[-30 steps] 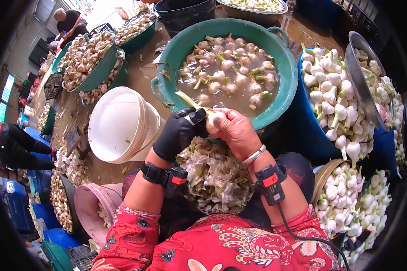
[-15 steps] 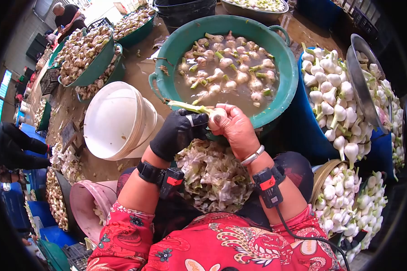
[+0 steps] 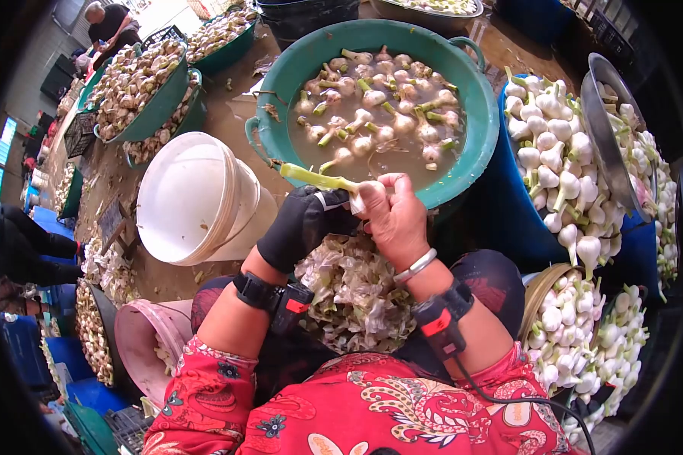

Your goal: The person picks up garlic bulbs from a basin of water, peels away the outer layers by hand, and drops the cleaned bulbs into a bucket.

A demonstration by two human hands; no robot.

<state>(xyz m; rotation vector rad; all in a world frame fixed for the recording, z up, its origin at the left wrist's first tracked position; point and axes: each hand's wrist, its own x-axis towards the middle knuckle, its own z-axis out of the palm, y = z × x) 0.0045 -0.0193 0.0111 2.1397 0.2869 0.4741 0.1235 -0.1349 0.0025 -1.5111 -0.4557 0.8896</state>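
Observation:
My left hand (image 3: 302,226), in a black glove, is closed around a garlic bulb (image 3: 357,202) whose pale green stem points left. The fingers of my bare right hand (image 3: 396,220) pinch the same bulb from the right side, covering much of it. Both hands are just over the near rim of a green tub (image 3: 259,72). Murky water in the tub holds several unpeeled garlic bulbs (image 3: 360,120) with cut green stems. Below my hands lies a heap of papery garlic skins (image 3: 353,299).
Stacked white buckets (image 3: 186,201) stand at left, above a pink bucket (image 3: 148,341). To the right, a blue barrel (image 3: 530,201) brims with clean white garlic, beside a metal basin (image 3: 611,136). Farther off, green basins (image 3: 148,106) hold unpeeled garlic, near another person (image 3: 114,26).
The garlic bulb has turned in my hands and more of its stem shows. My right hand has shifted slightly left. Thin brownish strands now float in the tub's water.

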